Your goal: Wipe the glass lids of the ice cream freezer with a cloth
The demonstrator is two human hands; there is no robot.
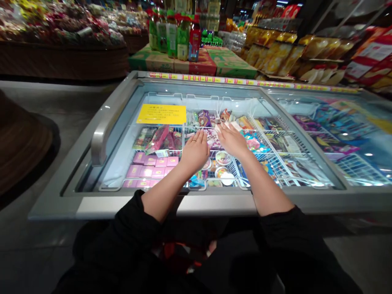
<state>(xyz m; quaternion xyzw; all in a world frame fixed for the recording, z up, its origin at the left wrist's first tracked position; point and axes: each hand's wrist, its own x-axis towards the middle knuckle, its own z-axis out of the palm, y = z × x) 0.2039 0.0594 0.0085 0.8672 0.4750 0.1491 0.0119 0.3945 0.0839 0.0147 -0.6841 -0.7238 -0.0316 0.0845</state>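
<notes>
Both my hands reach over the glass lid (pixel 119 134) of a chest freezer. My left hand (pixel 196 151), with a ring on one finger, lies flat, fingers stretched out. My right hand (pixel 231 139) is spread flat to the right of it and farther forward. Something whitish (pixel 236 125) shows around its fingertips; I cannot tell whether it is a tissue under the hand or a packet below the glass. Under the lid, wire baskets hold pink boxes (pixel 150 171), ice cream cups (pixel 223 158) and colourful wrapped packets (pixel 254 141).
A yellow notice (pixel 162 114) is on the glass at the left. The lid's grey handle (pixel 99 143) stands up on the left edge. Behind the freezer are bottles (pixel 183 38) on cartons (pixel 196 60), bagged goods (pixel 275 53) and a round candy display (pixel 64 57).
</notes>
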